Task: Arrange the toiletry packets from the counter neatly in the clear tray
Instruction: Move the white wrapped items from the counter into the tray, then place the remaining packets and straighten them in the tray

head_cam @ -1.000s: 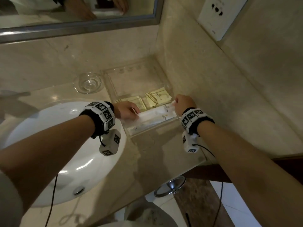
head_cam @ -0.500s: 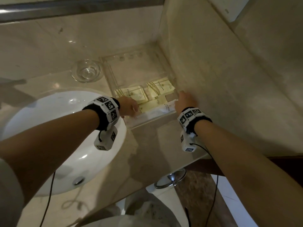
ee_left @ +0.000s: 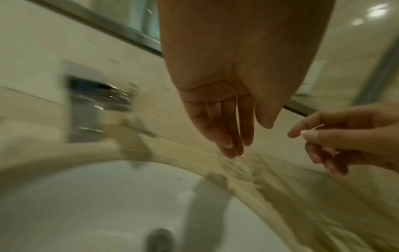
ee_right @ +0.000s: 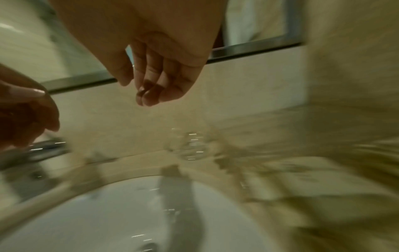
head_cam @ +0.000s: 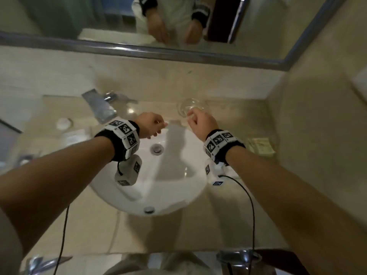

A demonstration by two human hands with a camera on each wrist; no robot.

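Yellow toiletry packets (head_cam: 260, 145) lie at the right end of the counter beside the side wall; the clear tray around them is too blurred to trace. My left hand (head_cam: 156, 132) hangs over the white sink (head_cam: 168, 175), fingers loosely down and holding nothing, as the left wrist view also shows for this left hand (ee_left: 233, 145). My right hand (head_cam: 191, 118) hovers over the sink's far rim with relaxed, loosely curled fingers, and this right hand (ee_right: 146, 92) is empty in its wrist view too. A pale flat packet (head_cam: 74, 135) lies on the counter left of the sink.
A small clear glass dish (head_cam: 188, 108) stands just behind my right hand. The chrome faucet (head_cam: 103, 108) and a white round item (head_cam: 64, 123) are at the left. The mirror (head_cam: 139, 26) runs along the back, and the side wall closes the right.
Both hands have left the packets in the tray and swung left over the sink, empty. My view has turned left from the tray to the sink and mirror.
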